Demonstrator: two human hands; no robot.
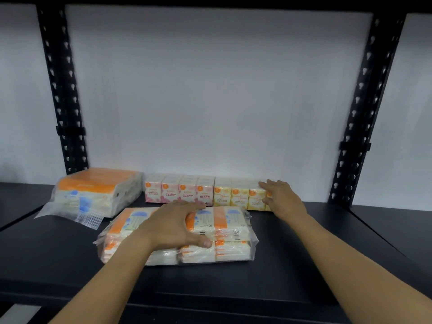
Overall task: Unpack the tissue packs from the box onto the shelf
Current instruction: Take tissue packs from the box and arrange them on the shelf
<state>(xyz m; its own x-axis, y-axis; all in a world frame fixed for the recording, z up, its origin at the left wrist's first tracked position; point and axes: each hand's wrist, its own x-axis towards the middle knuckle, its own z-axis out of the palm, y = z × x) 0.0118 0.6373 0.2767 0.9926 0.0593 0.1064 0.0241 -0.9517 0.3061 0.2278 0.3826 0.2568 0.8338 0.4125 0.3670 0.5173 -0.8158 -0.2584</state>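
On the black shelf lie two large clear-wrapped tissue bundles with orange bands, and against the white back wall stands one row of small packs.

The left hand rests on top of the nearer bundle, its fingers spread wide and fairly flat over the wrap, reaching toward the bundle's far edge, the thumb hooked over the near edge. It presses rather than grips.

The second bundle sits well to the left of those fingers, further back, at a slant, blurred, its loose plastic flap trailing forward.

Just beyond the left fingers stand four pink packs side by side. Touching them on the right are the yellow packs: three show plainly, and a fourth is mostly hidden behind the right hand.

The right hand's fingers are straight and slightly spread, laid against the top and front of the right end of the yellow row, holding nothing.

Two black perforated uprights frame the wall.
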